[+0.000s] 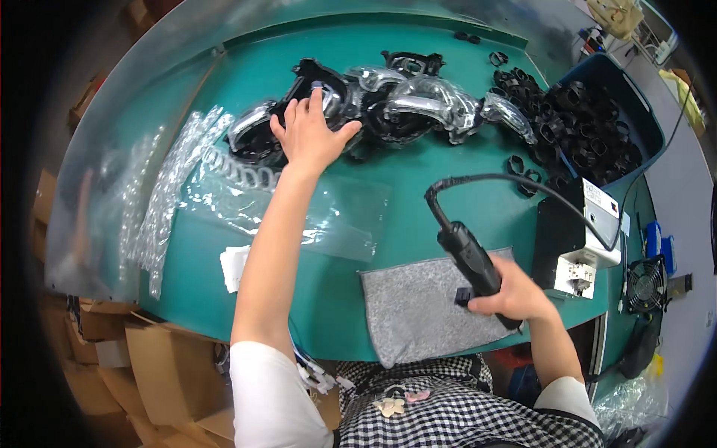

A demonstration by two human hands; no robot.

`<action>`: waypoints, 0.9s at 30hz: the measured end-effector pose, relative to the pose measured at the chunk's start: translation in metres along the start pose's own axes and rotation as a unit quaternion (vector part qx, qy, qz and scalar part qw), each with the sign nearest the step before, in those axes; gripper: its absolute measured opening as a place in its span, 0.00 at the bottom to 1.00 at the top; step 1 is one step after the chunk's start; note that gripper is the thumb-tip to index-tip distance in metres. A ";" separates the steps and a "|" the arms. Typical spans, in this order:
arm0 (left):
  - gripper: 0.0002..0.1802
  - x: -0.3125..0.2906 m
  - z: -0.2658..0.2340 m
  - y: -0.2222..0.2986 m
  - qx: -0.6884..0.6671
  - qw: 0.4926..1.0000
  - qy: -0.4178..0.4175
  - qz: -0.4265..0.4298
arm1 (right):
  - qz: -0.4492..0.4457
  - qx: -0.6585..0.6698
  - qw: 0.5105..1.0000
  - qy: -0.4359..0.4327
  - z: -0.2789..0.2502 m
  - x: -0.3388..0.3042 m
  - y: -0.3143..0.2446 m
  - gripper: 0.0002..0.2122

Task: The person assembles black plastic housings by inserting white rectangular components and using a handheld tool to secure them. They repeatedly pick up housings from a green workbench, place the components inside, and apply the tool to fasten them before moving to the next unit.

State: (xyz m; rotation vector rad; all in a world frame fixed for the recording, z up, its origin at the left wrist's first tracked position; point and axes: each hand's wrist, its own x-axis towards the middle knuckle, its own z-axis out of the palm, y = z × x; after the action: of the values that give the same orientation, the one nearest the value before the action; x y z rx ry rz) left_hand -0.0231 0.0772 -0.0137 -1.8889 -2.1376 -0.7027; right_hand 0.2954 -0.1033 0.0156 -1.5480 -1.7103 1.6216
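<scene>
My left hand (310,131) reaches far across the green table (418,187) and rests, fingers spread, on a black plastic part (317,82) at the left end of a heap of black parts in clear wrapping (426,104). My right hand (511,295) grips a black corded hand tool (469,257), held over the right edge of a grey felt mat (418,306) near the table's front edge. The tool's cable (508,179) loops up and right toward a white box.
Clear bags (328,213) and bubble-wrap strips (160,201) lie at the left. A blue bin (597,119) full of black rings stands at the right, with a white and black control box (582,239) and a small fan (644,284). Cardboard boxes (149,358) sit below left.
</scene>
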 end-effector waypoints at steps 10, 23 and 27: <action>0.32 -0.090 -0.100 0.044 -0.207 0.943 -0.052 0.256 | -0.015 -0.259 0.920 0.293 0.009 -0.016 0.045 0.24; 0.36 -0.253 -0.113 0.090 -0.282 0.866 -0.265 0.317 | 0.000 -0.302 0.883 0.360 0.014 -0.041 0.060 0.23; 0.11 -0.157 -0.077 0.025 -0.378 0.925 -0.042 0.002 | 0.012 -0.265 0.888 0.375 0.018 -0.041 0.072 0.25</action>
State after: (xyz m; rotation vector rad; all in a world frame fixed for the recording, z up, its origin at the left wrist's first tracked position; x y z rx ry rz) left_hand 0.0141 -0.0949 -0.0127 -2.2816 -2.0713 -1.6581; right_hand 0.3296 -0.1629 -0.0342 -2.0616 -1.7057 0.3990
